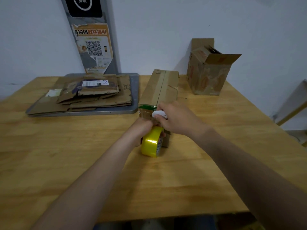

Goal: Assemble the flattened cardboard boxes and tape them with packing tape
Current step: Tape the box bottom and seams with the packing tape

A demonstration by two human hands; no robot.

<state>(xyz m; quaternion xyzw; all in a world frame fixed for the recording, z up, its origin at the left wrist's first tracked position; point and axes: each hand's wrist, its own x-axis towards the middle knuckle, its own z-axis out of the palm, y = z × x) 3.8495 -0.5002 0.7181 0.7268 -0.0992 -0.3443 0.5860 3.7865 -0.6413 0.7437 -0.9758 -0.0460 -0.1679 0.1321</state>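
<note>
At the near edge of the long brown cardboard box (159, 87), well inside the wooden bench (166, 188), the left hand (141, 128) has its fingers clamped on a yellow tape roll (151, 143). The right hand (177, 118) has its fingers clamped on a small white object (157, 113).

Light wooden table (191, 171), grain visible, near edge at 6 o'clock. At 10 o'clock a flat grey metal plate (135, 90) lies on the wood. It carries a stack of flattened cardboard (93, 95), whose lowest sheet overhangs the plate's left edge. At the centre, just right of the plate, a long box (159, 87) lies on its side, running from 12 toward 6, with a taped seam on top. At 1 o'clock, apart from it, an open box (207, 77) stands upright, flaps up. A yellow tape roll (150, 143) is on edge at the long box's near end; whether it touches the wood is unclear.
</note>
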